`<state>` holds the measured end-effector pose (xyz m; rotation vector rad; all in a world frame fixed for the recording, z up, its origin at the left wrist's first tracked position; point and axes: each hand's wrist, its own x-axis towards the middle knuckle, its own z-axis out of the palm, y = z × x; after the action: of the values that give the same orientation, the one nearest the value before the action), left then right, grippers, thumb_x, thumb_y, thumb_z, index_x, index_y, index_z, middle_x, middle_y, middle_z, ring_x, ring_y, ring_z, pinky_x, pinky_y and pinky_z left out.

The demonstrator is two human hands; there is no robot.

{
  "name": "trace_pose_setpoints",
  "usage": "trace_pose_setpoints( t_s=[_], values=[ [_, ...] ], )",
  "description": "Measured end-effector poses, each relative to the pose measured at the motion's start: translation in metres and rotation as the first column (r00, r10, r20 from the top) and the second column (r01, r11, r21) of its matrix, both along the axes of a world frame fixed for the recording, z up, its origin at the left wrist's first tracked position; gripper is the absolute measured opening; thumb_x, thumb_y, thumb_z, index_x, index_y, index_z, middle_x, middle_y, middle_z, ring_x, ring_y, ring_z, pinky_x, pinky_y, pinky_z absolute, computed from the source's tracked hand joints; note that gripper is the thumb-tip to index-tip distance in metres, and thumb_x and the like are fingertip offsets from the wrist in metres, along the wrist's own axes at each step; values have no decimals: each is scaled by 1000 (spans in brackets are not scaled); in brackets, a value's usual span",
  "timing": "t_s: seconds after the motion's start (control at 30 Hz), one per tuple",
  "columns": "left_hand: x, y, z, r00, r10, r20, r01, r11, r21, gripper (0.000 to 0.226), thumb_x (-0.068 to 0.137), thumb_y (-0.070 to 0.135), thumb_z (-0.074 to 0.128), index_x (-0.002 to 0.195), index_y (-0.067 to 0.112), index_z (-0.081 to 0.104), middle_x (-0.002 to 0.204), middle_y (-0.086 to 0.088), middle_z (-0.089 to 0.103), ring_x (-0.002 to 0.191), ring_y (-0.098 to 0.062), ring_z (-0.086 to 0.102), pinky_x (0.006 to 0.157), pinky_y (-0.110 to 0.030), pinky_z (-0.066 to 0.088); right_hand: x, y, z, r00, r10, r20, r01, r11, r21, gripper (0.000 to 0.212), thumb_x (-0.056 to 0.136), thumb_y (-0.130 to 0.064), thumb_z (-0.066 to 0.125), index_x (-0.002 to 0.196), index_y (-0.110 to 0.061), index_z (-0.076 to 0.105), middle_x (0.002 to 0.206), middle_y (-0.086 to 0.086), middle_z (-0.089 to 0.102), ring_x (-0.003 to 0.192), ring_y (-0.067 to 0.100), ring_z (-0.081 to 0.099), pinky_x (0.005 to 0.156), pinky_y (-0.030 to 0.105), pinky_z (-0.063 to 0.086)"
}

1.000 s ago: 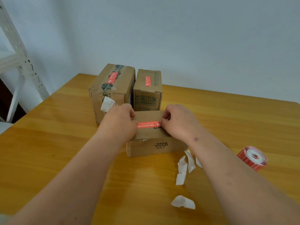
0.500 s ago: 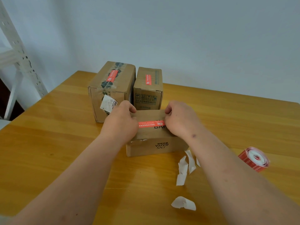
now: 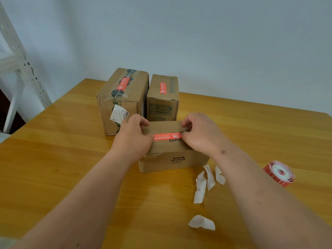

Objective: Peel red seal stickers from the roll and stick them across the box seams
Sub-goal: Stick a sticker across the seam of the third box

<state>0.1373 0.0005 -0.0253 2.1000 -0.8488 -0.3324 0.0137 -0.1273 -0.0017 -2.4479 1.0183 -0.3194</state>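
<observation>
A low brown cardboard box (image 3: 172,159) printed "INS BAHA" lies on the wooden table (image 3: 62,159) in front of me. Across its top stretches a red seal sticker (image 3: 167,136). My left hand (image 3: 133,136) pinches the sticker's left end and my right hand (image 3: 199,133) pinches its right end, both resting on the box top. The ends of the sticker are hidden under my fingers. The red sticker roll (image 3: 279,173) lies on its side at the right of the table.
Two taller cardboard boxes stand behind, the left box (image 3: 124,101) and the right box (image 3: 162,97), each with a red sticker on top. Several white backing scraps (image 3: 206,180) lie near the front box. A white metal shelf frame (image 3: 21,60) stands at the left.
Both hands have stayed on the sticker's ends on the box top. My right hand slid slightly right, baring more of the sticker. The camera view shifted a little.
</observation>
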Motion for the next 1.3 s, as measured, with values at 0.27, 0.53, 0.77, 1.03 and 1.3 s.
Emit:
trace_pose_setpoints(
  t_s=[0.27,0.53,0.77,1.03,1.3],
  values=[
    [5,1,-3,989,4,-148,-14,998,-68,37,90,1,52,118,25,52,123,-2,44,101,-16,48,65,-25,44,-4,3,-1,999,-33,27,35,997,-70,21,89,-6,53,96,-25,55,107,-3,49,94,14,49,73,22,38],
    [-3,9,-5,944,52,-325,-64,998,-27,33,99,24,40,129,18,52,107,-1,58,90,-17,53,77,-35,48,-25,-2,-8,956,-234,-176,236,972,-10,46,94,-49,40,133,-24,40,125,0,53,111,24,53,99,47,40],
    [-11,21,11,832,128,-540,-301,921,-245,19,97,32,45,102,19,58,103,-7,63,91,-22,59,91,-51,52,-44,9,9,901,-341,270,226,898,378,57,92,-55,44,138,-24,36,127,-1,51,107,19,51,84,36,39],
    [-16,36,12,798,98,-594,-322,903,-284,31,90,6,55,116,21,60,113,-7,64,102,-25,63,74,-36,53,-62,21,11,942,-285,180,221,925,309,21,96,-32,47,105,-16,59,102,0,62,84,12,56,66,29,43],
    [-37,51,17,848,169,-502,-361,878,-313,11,89,16,54,85,20,64,98,-7,68,95,-29,64,82,-47,57,-71,33,4,946,-198,255,138,962,233,25,86,-1,52,102,-20,52,100,-6,57,83,8,53,59,21,39]
  ],
)
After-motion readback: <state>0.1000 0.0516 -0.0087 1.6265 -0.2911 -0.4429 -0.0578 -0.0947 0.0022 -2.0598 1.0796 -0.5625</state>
